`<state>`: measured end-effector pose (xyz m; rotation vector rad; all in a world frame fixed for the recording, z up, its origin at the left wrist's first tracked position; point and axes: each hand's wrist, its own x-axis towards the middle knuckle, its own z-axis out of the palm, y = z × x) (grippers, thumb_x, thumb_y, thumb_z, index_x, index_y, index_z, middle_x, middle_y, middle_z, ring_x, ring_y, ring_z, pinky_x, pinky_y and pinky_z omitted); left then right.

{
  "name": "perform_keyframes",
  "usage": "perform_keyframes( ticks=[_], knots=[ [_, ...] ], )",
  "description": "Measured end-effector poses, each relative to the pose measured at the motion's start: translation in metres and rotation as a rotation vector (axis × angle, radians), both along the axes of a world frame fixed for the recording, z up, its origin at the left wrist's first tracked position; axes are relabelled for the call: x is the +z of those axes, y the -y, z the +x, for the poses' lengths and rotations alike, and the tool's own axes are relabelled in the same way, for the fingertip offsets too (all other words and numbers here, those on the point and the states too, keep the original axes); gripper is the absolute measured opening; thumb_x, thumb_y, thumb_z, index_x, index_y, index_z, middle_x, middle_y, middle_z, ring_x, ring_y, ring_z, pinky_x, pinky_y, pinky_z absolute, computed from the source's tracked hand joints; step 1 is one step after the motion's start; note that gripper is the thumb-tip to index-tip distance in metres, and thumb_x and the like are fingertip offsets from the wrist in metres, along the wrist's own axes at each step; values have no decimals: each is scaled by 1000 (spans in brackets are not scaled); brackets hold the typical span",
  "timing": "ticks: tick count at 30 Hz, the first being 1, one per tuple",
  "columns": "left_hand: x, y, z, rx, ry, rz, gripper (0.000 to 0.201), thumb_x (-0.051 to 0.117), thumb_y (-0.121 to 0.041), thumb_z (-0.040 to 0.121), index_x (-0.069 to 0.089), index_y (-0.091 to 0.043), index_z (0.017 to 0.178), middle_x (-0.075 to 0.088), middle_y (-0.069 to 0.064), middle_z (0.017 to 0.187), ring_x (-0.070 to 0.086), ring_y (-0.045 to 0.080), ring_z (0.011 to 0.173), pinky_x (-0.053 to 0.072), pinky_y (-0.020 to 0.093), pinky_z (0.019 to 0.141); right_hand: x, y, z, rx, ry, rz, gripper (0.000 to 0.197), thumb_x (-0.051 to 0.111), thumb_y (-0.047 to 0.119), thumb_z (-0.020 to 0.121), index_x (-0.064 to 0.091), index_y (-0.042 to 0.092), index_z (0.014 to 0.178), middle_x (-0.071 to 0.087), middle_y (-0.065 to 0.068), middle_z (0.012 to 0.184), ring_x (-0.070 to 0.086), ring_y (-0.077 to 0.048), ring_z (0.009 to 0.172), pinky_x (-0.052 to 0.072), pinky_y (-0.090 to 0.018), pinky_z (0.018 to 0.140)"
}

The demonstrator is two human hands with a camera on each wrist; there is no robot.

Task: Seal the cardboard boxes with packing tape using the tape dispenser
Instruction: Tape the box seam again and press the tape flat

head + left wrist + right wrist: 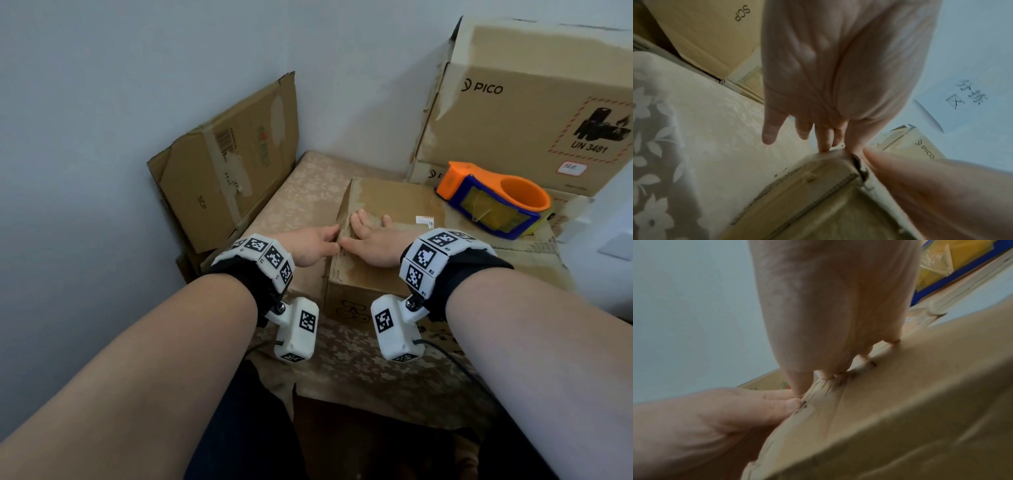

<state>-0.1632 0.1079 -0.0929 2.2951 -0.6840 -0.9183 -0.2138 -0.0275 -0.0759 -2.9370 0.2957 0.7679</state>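
Observation:
A small worn cardboard box (394, 202) sits on a table with a patterned cloth (301, 192). Its left flap (344, 209) stands up along the box's left edge. My left hand (317, 244) pinches that flap's edge between thumb and fingers, as the left wrist view (828, 81) and the right wrist view (715, 418) both confirm. My right hand (375, 240) lies flat with spread fingers on the box top (900, 402), just right of the flap. An orange and blue tape dispenser (493, 202) rests to the right, beyond my right hand, untouched.
A large PICO carton (531, 102) stands at the back right on another carton, against the wall. A flattened cardboard box (233, 161) leans on the wall at the left. A paper sign (966, 97) hangs on the wall.

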Motion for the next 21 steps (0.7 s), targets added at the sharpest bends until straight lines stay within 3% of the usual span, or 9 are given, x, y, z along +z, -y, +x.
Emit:
perform_keyframes(
  ticks=[2, 4, 10, 13, 17, 21],
  knots=[
    [2, -1, -2, -13, 76, 48, 59, 35, -27, 103, 8, -16, 154, 19, 5, 158, 23, 21, 143, 19, 28, 115, 11, -4, -10, 5, -13, 28, 56, 12, 40, 104, 0, 15, 154, -15, -8, 159, -12, -25, 147, -12, -44, 117],
    [3, -1, -4, -51, 133, 89, 58, 32, -29, 103, 6, -17, 154, 18, 6, 158, 23, 22, 143, 19, 27, 113, 18, -7, -18, 48, -20, 31, 49, 12, 31, 106, 11, 19, 154, -14, -10, 159, -12, -27, 147, -10, -46, 117],
    [5, 4, -10, -72, 197, 149, 55, 29, -22, 104, 6, -14, 154, 22, 11, 157, 28, 25, 141, 24, 26, 108, 18, -4, -28, 42, -20, 39, 46, 13, 18, 106, 20, 10, 151, -7, -21, 159, -5, -30, 147, -5, -46, 116],
    [7, 7, -16, -73, 217, 175, 53, 28, -19, 104, 8, -12, 153, 26, 13, 155, 34, 28, 137, 28, 25, 104, 20, -5, -36, 51, -31, 13, 49, 15, 28, 107, 11, 14, 153, -8, -10, 161, -7, -34, 146, -1, -48, 115],
    [11, 10, -25, 0, 294, 192, 47, 31, -20, 104, 27, -11, 150, 35, 12, 151, 35, 25, 136, 26, 29, 107, 23, -4, -41, 58, -14, 37, 53, 15, 38, 105, 8, 18, 154, -1, -3, 161, -1, -36, 145, 6, -49, 113],
    [17, 16, -28, -2, 341, 246, 45, 32, -17, 103, 29, -11, 148, 39, 14, 148, 39, 28, 133, 28, 32, 107, 15, 10, -37, 14, 17, 106, 62, 18, 46, 103, -2, 18, 154, -7, 3, 161, -7, -25, 148, 2, -48, 118]
  ],
)
